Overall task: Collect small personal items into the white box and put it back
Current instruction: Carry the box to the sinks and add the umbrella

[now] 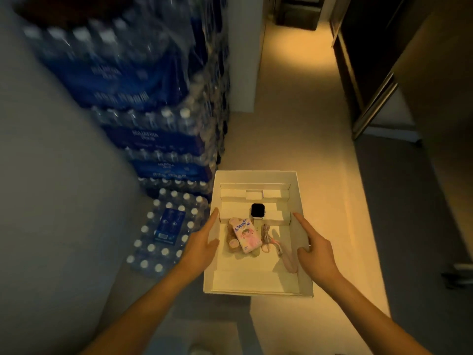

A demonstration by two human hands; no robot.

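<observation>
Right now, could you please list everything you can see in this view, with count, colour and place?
white box: one, white, open, on the floor at centre
smartwatch: one, dark face, inside the box, far half
small pink carton: one, pink and white, inside the box, lying on a brownish item I cannot identify
pink cord: one, pink, inside the box, right of the carton
packs of bottled water: several stacked, blue wrap, white caps, left of the box; one more pack on the floor
dark sliding door: one, dark brown, upper right
left hand: one, open, at the box's left wall
right hand: one, open, at the box's right wall
</observation>
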